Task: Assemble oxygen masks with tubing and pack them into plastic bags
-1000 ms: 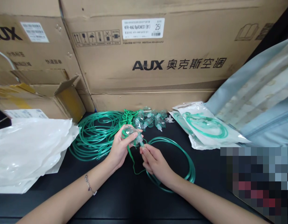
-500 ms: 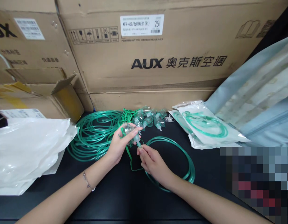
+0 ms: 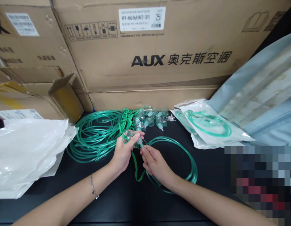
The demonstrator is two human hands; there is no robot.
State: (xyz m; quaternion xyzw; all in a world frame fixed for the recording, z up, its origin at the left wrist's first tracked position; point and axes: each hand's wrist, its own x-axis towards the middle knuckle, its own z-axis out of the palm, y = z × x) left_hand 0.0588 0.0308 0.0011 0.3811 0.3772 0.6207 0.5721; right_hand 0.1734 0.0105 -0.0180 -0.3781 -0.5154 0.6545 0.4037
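Note:
My left hand (image 3: 125, 149) is closed around a clear green oxygen mask (image 3: 130, 135), whose pale connector points down toward my right hand (image 3: 155, 161). Pinched in my right fingers is the end of a green tube (image 3: 186, 150), which meets the connector; how far it is pushed on is hidden. The rest of that tube lies coiled on the black table, partly under my right hand. A green elastic strap (image 3: 136, 166) hangs from the mask between my hands. Beyond them lie several more masks (image 3: 149, 117) and a bunch of green straps (image 3: 128, 117).
A large heap of coiled green tubing (image 3: 96, 135) lies at left, beside white plastic bags (image 3: 27, 153). Packed sets in clear bags (image 3: 208, 122) lie at right, near small clear pieces (image 3: 171, 117). Cardboard boxes (image 3: 147, 75) wall off the back; light blue fabric (image 3: 260, 81) hangs at right.
My left hand and the mask have moved slightly down and to the right, closer to my right hand. The strap has swung lower. The view has shifted slightly.

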